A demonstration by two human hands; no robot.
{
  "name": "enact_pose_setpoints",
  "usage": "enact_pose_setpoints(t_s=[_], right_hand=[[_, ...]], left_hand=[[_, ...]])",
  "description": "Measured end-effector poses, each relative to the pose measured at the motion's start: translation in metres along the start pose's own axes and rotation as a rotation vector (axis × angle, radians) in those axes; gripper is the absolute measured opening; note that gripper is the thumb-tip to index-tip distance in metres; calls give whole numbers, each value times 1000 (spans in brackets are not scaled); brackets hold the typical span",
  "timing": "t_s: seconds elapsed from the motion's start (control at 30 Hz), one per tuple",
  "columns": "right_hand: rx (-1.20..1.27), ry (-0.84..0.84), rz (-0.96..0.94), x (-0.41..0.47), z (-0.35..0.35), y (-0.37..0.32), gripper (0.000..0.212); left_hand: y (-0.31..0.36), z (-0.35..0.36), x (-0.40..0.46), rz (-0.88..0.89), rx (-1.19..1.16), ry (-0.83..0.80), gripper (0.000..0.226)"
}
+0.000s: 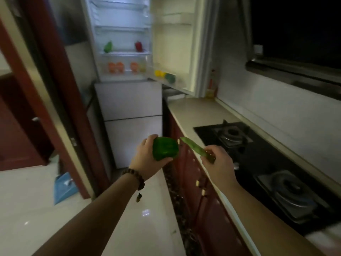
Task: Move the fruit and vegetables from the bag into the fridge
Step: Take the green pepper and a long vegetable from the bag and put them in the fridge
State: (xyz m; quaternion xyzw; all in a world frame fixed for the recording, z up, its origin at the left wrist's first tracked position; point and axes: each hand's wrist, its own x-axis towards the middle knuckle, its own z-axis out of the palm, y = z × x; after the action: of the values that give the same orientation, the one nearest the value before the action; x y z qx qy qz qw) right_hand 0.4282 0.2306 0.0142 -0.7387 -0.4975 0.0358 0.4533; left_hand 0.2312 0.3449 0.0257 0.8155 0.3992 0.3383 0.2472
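Now I'm gripping a glossy, blocky green bell pepper [165, 148] in my left hand [145, 159], my right hand [218, 161] beside it pinching a long flat green pod [193, 147].

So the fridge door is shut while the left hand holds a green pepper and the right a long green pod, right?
Not quite: the head view shows the fridge door open. The left hand does hold the green pepper, the right hand the long green pod.
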Motion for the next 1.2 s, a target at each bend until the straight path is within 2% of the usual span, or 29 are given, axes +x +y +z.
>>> enact_pose_setpoints(t_s=[0.2,0.4,0.63,0.9,1.2], right_hand=[[0,-12,-130,49,88,-66,13],[-12,-34,-197,116,143,-98,14],[-40,-36,-256,229,207,-99,15],[-17,-50,-288,405,271,-82,14],[-4,-29,-402,564,322,-109,13]], left_hand=[[-71,-79,41,-57,50,102,82],[-120,-119,101,-75,84,163,83],[-171,-134,199,-55,122,200,83],[-214,-134,368,-84,122,244,83],[-255,-156,515,-52,209,310,84]])
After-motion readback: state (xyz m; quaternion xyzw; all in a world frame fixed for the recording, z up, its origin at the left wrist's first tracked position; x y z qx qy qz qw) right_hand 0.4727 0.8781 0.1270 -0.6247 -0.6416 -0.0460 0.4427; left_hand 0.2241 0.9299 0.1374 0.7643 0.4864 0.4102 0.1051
